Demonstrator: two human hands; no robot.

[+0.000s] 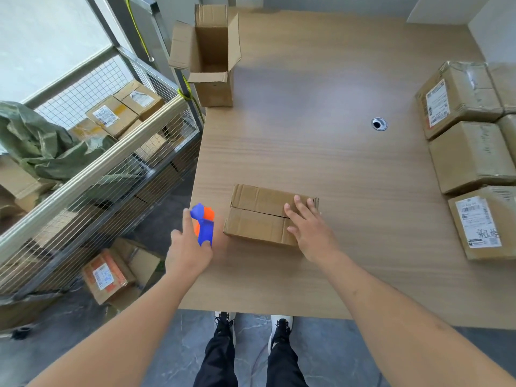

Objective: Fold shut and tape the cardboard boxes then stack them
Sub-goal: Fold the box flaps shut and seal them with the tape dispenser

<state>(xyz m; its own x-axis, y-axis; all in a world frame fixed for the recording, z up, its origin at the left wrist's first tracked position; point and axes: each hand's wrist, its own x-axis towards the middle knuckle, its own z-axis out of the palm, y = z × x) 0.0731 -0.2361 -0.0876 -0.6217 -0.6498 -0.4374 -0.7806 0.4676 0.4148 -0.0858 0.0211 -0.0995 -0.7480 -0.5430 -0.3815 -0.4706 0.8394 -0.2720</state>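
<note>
A small cardboard box [265, 216] lies on the desk [321, 152], close to the near edge and toward the left side. Its top flaps are folded down and meet in a line along the middle. The right hand [307, 227] lies flat on the right end of the box, with its fingers straight and spread, pressing the flaps down. The left hand [190, 247] is at the left edge of the desk, just beside the box, and its fingers curl around a blue and orange tape dispenser [203, 223]. The dispenser is blurry, so its shape is hard to make out. At the far left corner of the desk stands a tall open box [212, 57] with its flaps sticking up. Along the right edge sit several closed boxes [469, 127], some with white labels. A small round hole [379, 124] is in the desk top. Left of the desk is a wire cage [92, 174] with more boxes in it.
</note>
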